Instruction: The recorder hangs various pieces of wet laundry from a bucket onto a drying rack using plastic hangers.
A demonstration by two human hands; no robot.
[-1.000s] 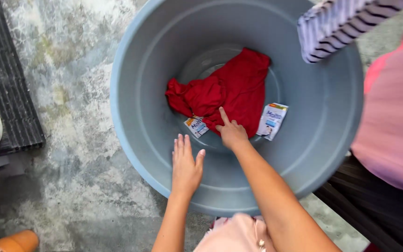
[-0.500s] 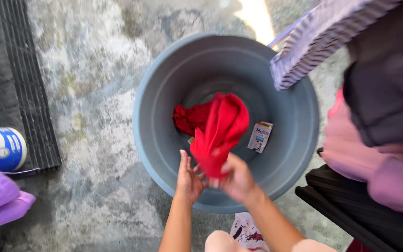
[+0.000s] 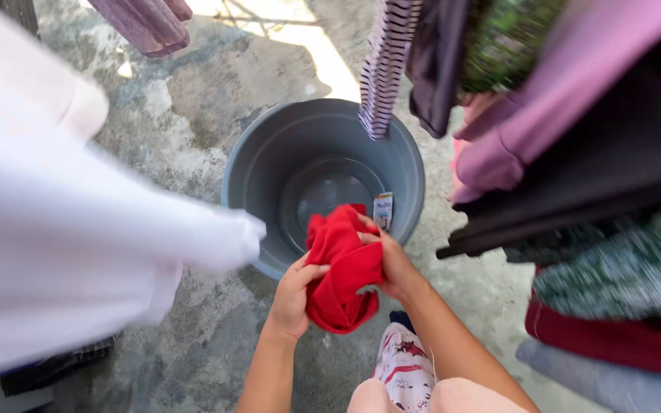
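The red cloth (image 3: 342, 279) is bunched between my hands, lifted above the near rim of the grey tub (image 3: 258, 164). My left hand (image 3: 294, 294) and right hand (image 3: 392, 264) both clutch it. A small packet (image 3: 382, 210) lies inside the tub; hung clothes (image 3: 575, 130) surround me.

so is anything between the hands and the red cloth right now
No. Both the left hand and the right hand already grip the red cloth directly, holding it bunched above the near rim of the grey tub.
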